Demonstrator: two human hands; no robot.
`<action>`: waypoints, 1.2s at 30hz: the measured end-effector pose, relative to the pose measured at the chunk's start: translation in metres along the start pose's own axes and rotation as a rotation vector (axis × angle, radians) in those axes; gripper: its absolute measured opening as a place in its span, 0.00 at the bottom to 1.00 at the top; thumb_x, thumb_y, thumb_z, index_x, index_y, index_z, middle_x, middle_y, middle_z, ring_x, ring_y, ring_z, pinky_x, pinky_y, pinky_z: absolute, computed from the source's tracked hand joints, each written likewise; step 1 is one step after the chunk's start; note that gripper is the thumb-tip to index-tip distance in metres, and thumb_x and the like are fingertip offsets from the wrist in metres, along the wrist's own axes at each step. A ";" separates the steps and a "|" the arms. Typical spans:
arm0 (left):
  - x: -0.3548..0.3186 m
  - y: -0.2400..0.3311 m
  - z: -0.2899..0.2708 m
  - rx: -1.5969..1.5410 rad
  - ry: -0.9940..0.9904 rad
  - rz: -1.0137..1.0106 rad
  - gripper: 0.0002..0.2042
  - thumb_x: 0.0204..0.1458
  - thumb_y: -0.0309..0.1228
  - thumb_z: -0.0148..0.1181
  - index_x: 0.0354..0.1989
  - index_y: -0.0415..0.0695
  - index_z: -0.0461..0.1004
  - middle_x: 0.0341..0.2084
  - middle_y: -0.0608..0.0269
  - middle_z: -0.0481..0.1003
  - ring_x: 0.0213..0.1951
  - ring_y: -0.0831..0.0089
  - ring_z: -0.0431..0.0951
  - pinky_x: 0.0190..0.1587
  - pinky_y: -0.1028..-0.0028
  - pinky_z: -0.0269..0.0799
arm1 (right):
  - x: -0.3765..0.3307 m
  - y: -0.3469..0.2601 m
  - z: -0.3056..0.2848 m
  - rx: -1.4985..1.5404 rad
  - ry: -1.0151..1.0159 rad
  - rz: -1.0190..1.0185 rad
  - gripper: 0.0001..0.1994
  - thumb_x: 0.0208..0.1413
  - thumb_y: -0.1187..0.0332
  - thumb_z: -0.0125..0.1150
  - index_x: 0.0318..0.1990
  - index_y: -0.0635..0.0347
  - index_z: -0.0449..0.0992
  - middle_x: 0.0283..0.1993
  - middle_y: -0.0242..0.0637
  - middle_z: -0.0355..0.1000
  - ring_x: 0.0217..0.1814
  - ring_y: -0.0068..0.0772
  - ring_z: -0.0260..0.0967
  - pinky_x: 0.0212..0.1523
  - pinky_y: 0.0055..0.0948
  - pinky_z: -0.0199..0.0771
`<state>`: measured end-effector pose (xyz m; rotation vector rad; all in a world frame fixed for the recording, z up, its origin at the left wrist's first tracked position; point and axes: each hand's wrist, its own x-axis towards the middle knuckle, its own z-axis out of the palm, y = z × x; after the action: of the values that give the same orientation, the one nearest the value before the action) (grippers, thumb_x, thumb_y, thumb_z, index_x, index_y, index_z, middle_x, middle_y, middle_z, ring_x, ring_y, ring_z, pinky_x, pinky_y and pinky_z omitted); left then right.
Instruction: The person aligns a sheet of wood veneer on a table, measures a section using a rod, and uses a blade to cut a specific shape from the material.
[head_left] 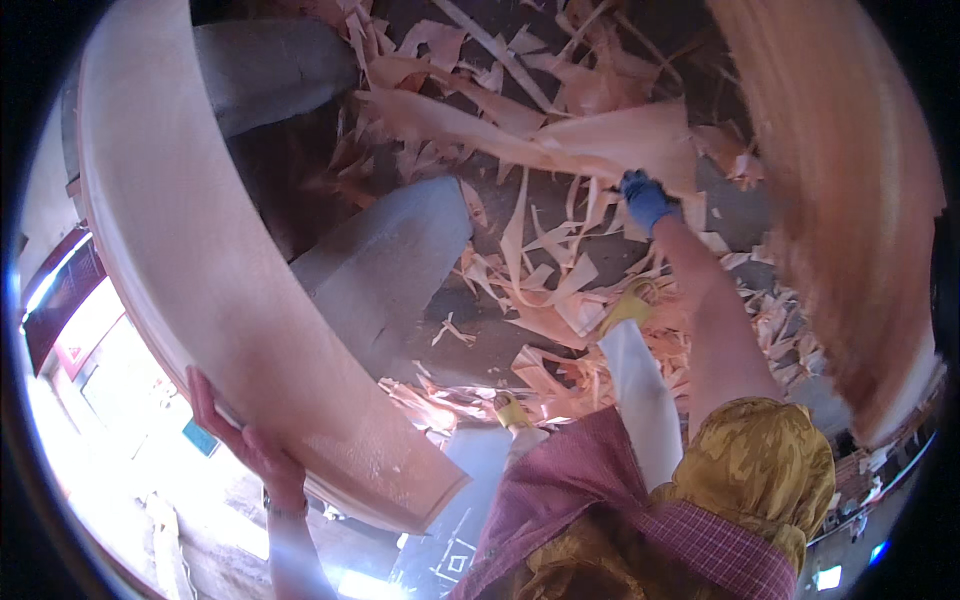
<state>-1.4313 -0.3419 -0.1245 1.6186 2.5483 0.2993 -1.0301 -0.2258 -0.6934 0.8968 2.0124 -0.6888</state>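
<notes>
My right hand [648, 200], in a blue glove with dark fingertips, is closed on the edge of a large, thin, torn wood veneer sheet [640, 140]. The sheet stretches leftward over other scraps. At the lower left, my bare left hand [250, 445] rests against the outer edge of a long, pale stack of veneer [250, 300]. Its fingers lie stretched along that edge; part of the hand passes out of sight beneath the stack. Veneer strips [550, 270] lie tangled below my right hand.
A brown, layered wood stack [850, 200] stands along the right. Grey, rounded supports [390, 260] jut out beside the pale stack. Broken veneer scraps [660, 340] cover much of the floor around my yellow shoes [630, 305]. Bright light comes in at the left.
</notes>
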 end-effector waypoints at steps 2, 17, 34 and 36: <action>0.005 -0.004 -0.005 0.063 0.000 0.136 0.35 0.61 0.57 0.38 0.68 0.43 0.53 0.67 0.50 0.52 0.69 0.52 0.50 0.67 0.50 0.48 | -0.042 -0.027 0.024 -0.009 0.250 0.012 0.24 0.54 0.68 0.47 0.60 0.62 0.65 0.65 0.51 0.61 0.67 0.52 0.58 0.51 0.49 0.72; -0.012 0.009 -0.043 0.062 0.060 0.073 0.36 0.50 0.43 0.60 0.67 0.47 0.57 0.66 0.53 0.55 0.70 0.54 0.48 0.70 0.51 0.37 | -0.480 -0.135 -0.472 -0.382 0.903 0.040 0.07 0.48 0.65 0.57 0.36 0.50 0.75 0.40 0.33 0.64 0.47 0.36 0.62 0.45 0.38 0.60; 0.098 0.094 -0.069 -0.320 0.046 0.130 0.36 0.44 0.43 0.67 0.63 0.46 0.62 0.60 0.53 0.64 0.61 0.55 0.63 0.63 0.55 0.54 | -0.457 -0.068 -0.696 -1.079 0.846 -0.386 0.05 0.48 0.65 0.58 0.29 0.48 0.80 0.36 0.30 0.69 0.45 0.33 0.67 0.47 0.33 0.62; 0.162 0.149 -0.070 -0.527 0.073 0.216 0.41 0.40 0.43 0.71 0.64 0.45 0.60 0.61 0.52 0.63 0.62 0.54 0.63 0.62 0.54 0.56 | -0.441 -0.064 -0.700 -1.046 0.860 -0.482 0.05 0.48 0.64 0.58 0.30 0.48 0.80 0.36 0.30 0.69 0.46 0.33 0.67 0.50 0.33 0.61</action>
<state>-1.3823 -0.1410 -0.0202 1.6749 2.0811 0.9695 -1.2105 0.0893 0.0527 0.0146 2.8628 0.6709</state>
